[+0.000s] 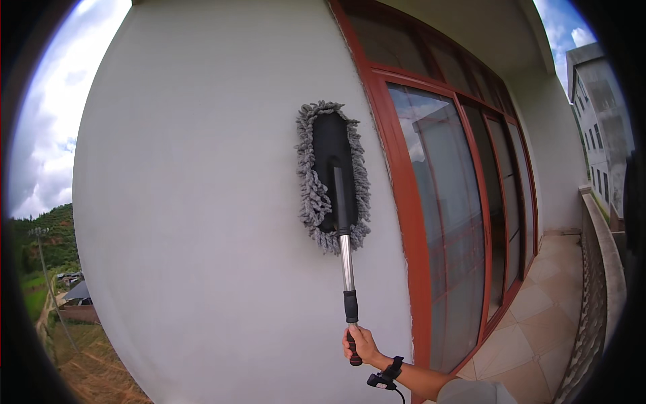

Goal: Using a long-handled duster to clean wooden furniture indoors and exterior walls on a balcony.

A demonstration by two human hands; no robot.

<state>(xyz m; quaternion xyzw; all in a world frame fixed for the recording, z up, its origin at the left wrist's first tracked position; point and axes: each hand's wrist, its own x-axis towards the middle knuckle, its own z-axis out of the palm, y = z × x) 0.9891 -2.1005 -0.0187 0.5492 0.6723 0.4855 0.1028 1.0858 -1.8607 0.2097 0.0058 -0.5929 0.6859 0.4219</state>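
My right hand (361, 344) is closed around the black grip of a long-handled duster (335, 174), low in the view. From the grip a silver metal tube runs up to a black oval head fringed with grey chenille strands. The head is raised upright against the white wall (212, 202), its black back facing me; whether the strands behind it touch the wall cannot be seen. A black strap (393, 367) with a small cabled device circles my right wrist. My left hand is out of view.
Right of the wall stands a red-framed glass sliding door (444, 217), partly open. A tiled balcony floor (530, 323) runs along it, bounded by a balustrade (600, 242) at the far right. Fields (96, 361) lie far below on the left, beyond the wall's edge.
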